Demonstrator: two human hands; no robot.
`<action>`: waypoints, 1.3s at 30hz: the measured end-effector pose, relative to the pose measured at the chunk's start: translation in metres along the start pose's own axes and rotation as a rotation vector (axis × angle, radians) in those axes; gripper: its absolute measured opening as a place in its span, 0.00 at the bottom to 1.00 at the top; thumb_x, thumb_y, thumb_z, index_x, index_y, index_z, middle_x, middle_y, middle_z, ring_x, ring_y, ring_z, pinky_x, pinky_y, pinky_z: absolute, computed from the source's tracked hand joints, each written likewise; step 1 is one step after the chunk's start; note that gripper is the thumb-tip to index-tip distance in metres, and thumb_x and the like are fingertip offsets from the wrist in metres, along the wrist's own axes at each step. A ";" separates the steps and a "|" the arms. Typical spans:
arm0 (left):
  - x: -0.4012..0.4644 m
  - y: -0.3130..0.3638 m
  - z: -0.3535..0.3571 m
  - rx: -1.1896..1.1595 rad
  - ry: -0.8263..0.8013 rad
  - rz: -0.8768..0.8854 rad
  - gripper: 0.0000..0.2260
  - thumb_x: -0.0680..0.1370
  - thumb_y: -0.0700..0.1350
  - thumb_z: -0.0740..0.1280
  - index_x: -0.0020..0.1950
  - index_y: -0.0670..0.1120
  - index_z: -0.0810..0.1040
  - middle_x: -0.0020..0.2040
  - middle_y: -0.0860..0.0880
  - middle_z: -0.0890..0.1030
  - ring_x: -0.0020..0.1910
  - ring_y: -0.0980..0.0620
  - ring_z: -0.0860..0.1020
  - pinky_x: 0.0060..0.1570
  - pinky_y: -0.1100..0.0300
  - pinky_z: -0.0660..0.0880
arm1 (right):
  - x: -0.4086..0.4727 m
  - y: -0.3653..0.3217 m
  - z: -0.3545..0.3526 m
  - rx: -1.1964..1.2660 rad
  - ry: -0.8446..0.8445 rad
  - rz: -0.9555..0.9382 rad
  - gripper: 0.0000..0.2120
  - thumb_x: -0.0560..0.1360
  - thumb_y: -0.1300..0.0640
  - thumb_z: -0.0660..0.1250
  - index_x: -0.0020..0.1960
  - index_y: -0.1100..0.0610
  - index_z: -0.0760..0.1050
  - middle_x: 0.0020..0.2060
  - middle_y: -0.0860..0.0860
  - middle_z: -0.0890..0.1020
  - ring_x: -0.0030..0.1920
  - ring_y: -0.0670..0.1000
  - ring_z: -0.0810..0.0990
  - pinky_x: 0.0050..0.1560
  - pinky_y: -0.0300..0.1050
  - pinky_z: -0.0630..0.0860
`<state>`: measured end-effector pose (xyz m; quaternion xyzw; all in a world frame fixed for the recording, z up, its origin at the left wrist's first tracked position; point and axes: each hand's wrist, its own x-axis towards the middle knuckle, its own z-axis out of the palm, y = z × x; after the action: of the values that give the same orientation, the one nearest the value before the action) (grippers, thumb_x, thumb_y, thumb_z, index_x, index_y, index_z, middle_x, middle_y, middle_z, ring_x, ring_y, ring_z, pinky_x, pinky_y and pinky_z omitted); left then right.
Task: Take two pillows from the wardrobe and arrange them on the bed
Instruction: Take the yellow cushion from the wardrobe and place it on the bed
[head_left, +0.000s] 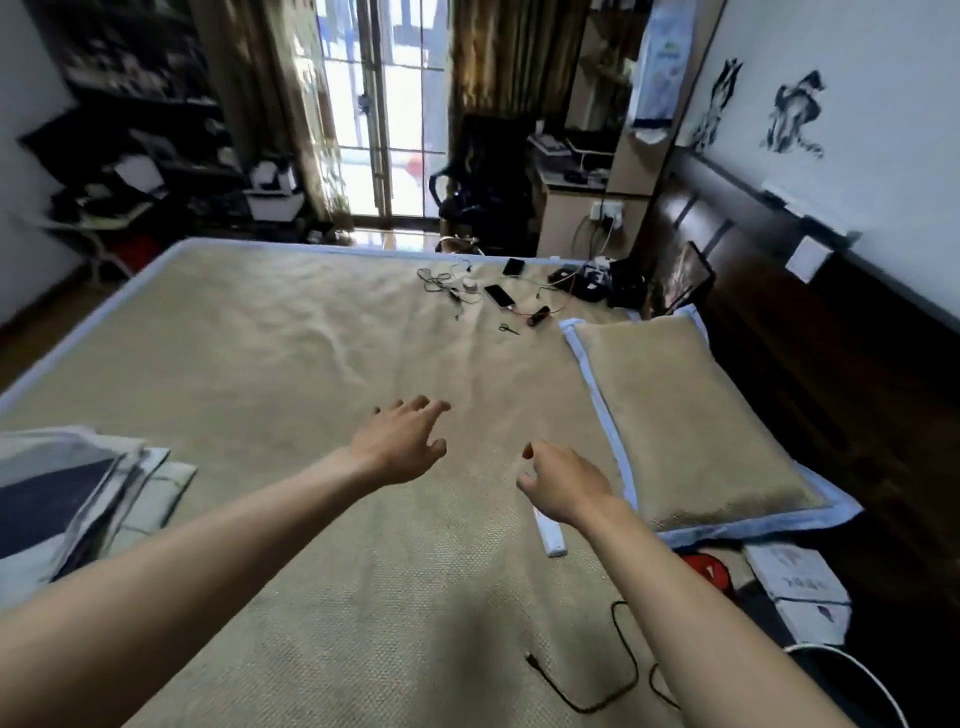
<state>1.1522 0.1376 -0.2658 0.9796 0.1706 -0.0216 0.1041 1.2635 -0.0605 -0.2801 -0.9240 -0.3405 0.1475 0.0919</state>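
We're looking down at the bed (270, 332), tan woven mat with a pale blue edge, taking up most of the view. One pillow (691, 415) is lying flat on it at the right, just beside the dark headboard (779, 312); same tan weave, same blue border. No second pillow is showing on the bed.

We're reaching both arms out over the mat. Left hand (402, 441) is hovering palm down, fingers spread, grasping nothing. Right hand (563, 483) is hovering just left of the pillow's near edge, fingers loosely curled, also empty; we can't tell if it's touching the pillow.

Folded bedding (78, 499) is sitting at the near left edge of the bed, grey, white and dark blue.

A white box (800, 587) is lying at the near right, beyond the pillow's near corner, with something red (706, 569) just beside it.

A white bar (550, 535) is lying on the mat under the right wrist, touching the pillow's border or nearly.

A black cable (613, 670) is looping across the mat near our right forearm.

At the far side, two phones (500, 295), tangled wires (441, 283) and small scissors (508, 328) are scattered well apart from the hands.
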 end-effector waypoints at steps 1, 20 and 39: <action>-0.015 -0.014 -0.017 0.013 0.032 -0.033 0.24 0.79 0.57 0.61 0.74 0.56 0.62 0.73 0.49 0.70 0.67 0.44 0.71 0.65 0.43 0.68 | -0.003 -0.023 -0.005 -0.014 0.008 -0.035 0.20 0.78 0.49 0.62 0.67 0.56 0.70 0.61 0.56 0.78 0.60 0.58 0.76 0.55 0.51 0.74; -0.491 -0.321 -0.228 0.305 0.283 -0.896 0.22 0.77 0.56 0.59 0.70 0.53 0.66 0.67 0.47 0.73 0.63 0.43 0.72 0.60 0.43 0.69 | -0.147 -0.631 0.029 -0.034 -0.077 -1.107 0.17 0.77 0.50 0.65 0.62 0.56 0.71 0.59 0.56 0.79 0.60 0.59 0.77 0.56 0.53 0.75; -0.966 -0.324 -0.215 -0.013 0.514 -2.286 0.19 0.78 0.58 0.62 0.65 0.49 0.71 0.66 0.45 0.74 0.66 0.41 0.71 0.62 0.43 0.67 | -0.484 -0.964 0.171 -0.130 -0.514 -2.116 0.19 0.77 0.52 0.68 0.65 0.56 0.71 0.60 0.56 0.79 0.59 0.58 0.77 0.56 0.49 0.75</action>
<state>0.1347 0.1631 -0.0443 0.2312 0.9680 0.0968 -0.0083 0.2749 0.3574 -0.0787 -0.1080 -0.9792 0.1643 0.0492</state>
